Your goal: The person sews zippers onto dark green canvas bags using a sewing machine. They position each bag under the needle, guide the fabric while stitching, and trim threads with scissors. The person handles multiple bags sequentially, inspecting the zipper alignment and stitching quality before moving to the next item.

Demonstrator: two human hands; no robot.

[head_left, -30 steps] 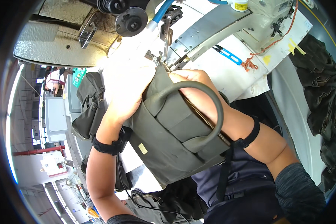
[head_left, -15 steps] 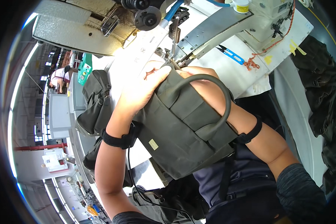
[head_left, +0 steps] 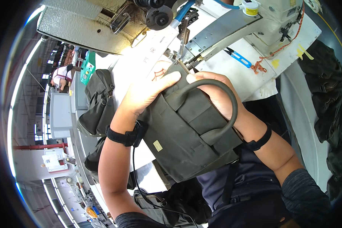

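A dark olive bag (head_left: 178, 140) with a rounded loop handle (head_left: 235, 102) and a small pale label lies tilted before me, its far corner up at the presser foot of a sewing machine (head_left: 177, 57). A brass zipper (head_left: 212, 104) runs along its right edge. My left hand (head_left: 150, 89) is closed on the bag's far left corner, thumb on top of the fabric. My right hand (head_left: 216, 91) reaches behind the handle and pinches the bag's edge by the zipper, fingers partly hidden.
Blue thread snips (head_left: 238, 57) and a tangle of orange cord (head_left: 259, 68) lie on the white table right of the machine. More dark bags (head_left: 98, 98) stand at the left. Dark fabric pieces (head_left: 326, 91) hang at the right. A person (head_left: 60, 76) is in the far left background.
My right hand has drawn back slightly from the needle area, uncovering more zipper at the bag's tip. The left hand keeps its hold. The whole view has shifted slightly.
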